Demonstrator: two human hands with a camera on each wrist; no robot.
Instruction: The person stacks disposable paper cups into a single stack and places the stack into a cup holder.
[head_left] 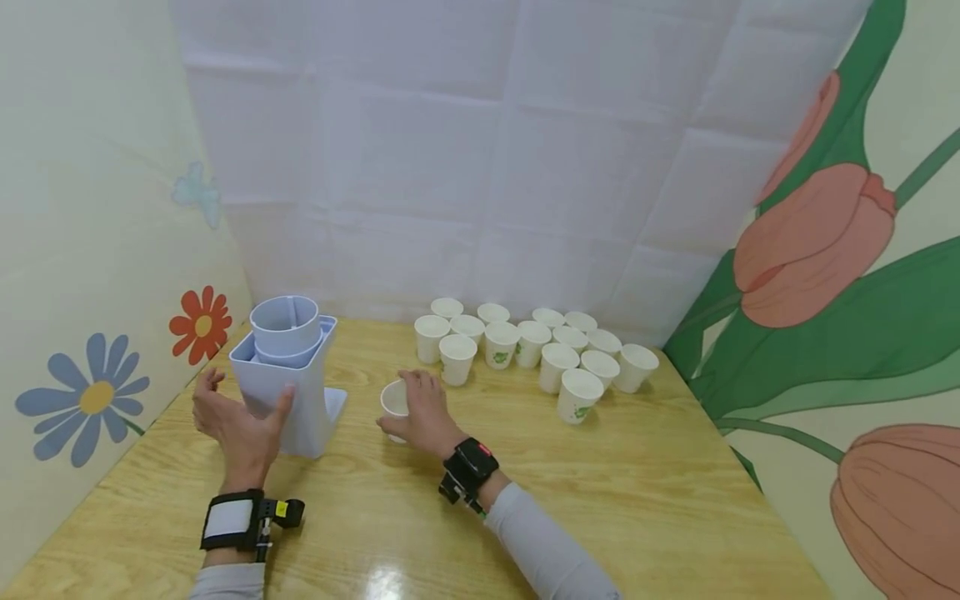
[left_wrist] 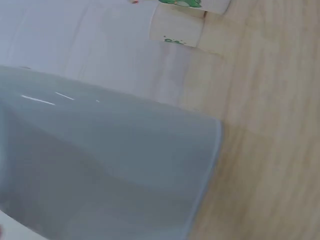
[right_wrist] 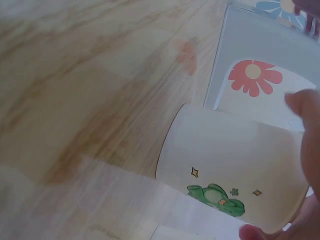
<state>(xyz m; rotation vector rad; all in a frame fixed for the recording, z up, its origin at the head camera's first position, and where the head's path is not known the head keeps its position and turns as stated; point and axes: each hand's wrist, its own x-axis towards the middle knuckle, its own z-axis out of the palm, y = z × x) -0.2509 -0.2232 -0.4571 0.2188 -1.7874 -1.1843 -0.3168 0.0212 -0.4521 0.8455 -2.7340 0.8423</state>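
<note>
In the head view a pale blue plastic holder (head_left: 300, 408) with square walls stands at the left, a round cylinder (head_left: 285, 333) rising from its top. My left hand (head_left: 243, 429) is spread beside it, thumb along its near face and fingers off its left side; whether they touch it I cannot tell. The holder's smooth wall (left_wrist: 110, 165) fills much of the left wrist view. To the right of the holder, my right hand (head_left: 426, 414) grips a white paper cup (head_left: 393, 400) near the rim. A green frog print shows on this cup (right_wrist: 230, 165) in the right wrist view.
Several white paper cups (head_left: 580, 396) stand upright in a loose group at the back right of the wooden table (head_left: 600, 500). Behind them hangs a white cloth (head_left: 465, 167). Flower-patterned panels (head_left: 817, 250) border the table on both sides.
</note>
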